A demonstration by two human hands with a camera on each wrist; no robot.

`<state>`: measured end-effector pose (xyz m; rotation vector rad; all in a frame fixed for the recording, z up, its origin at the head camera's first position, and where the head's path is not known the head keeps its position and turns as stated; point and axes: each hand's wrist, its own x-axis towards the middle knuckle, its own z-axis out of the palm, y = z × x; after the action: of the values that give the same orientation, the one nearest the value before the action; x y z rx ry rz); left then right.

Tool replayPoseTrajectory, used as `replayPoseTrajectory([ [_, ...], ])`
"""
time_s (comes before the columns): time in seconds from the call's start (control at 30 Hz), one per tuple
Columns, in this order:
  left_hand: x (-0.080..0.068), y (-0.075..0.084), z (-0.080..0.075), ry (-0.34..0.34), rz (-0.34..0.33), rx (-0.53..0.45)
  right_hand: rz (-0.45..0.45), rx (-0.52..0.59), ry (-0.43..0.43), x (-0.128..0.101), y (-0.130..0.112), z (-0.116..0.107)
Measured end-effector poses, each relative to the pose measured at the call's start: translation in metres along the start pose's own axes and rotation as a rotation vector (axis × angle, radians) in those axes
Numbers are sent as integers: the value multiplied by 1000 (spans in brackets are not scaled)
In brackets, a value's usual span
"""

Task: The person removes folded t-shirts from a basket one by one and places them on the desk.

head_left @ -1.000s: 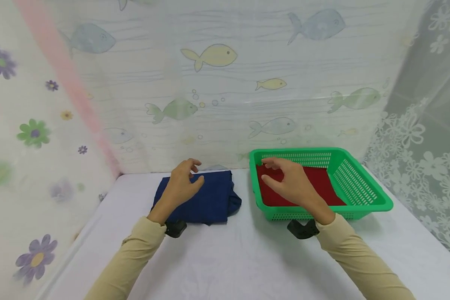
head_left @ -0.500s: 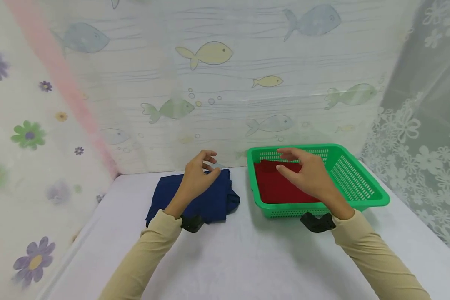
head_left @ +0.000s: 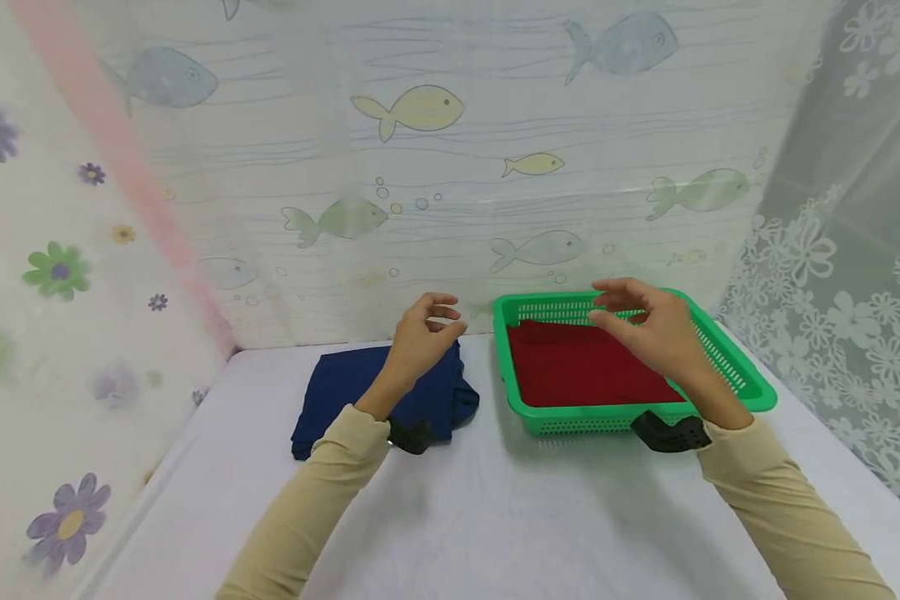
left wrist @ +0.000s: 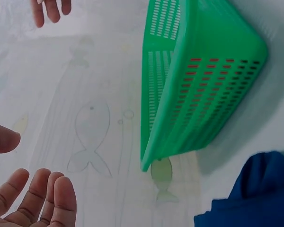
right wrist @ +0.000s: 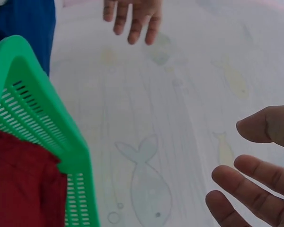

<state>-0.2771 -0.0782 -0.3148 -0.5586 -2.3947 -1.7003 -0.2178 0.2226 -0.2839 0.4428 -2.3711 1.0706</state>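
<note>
Over a white table [head_left: 495, 517], we see two hands raised in the air, neither holding anything. The left hand [head_left: 418, 343] hangs above the right end of a folded blue cloth [head_left: 345, 392], its fingers loosely curled with the thumb apart from them. Its forearm and a dark wrist mount [head_left: 408, 435] cover part of the cloth, so we cannot make out the whole near edge.

The right hand [head_left: 648, 327] hovers above the far right part of a green basket [head_left: 506, 367], fingers relaxed and lightly bent, empty. A red cloth [head_left: 577, 371] lies flat in the bottom of the basket, which stands on the table just right of the blue cloth without touching it. The hand and wrist hide the red cloth's far right corner and a stretch of the basket's right wall.

From the left wrist we catch only fingertips at the lower left of the frame, the basket's slotted wall [left wrist: 199, 94] with red showing through the holes, and a corner of the blue cloth [left wrist: 255, 194] cut off by the frame. The right wrist view shows parted fingers at its right edge, a basket corner [right wrist: 42, 137] with the red cloth [right wrist: 23, 179] inside, and the other hand's fingertips [right wrist: 132, 19] at the top. A fish-printed curtain [head_left: 450, 167] hangs behind.
</note>
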Motion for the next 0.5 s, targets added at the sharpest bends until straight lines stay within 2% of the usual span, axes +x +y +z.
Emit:
replayPoseTrajectory([
  [0.27, 10, 2, 15, -51, -71, -193, 132, 145, -29, 1, 7, -18],
  [0.5, 15, 3, 25, -76, -149, -266, 232, 311, -89, 4, 17, -35],
])
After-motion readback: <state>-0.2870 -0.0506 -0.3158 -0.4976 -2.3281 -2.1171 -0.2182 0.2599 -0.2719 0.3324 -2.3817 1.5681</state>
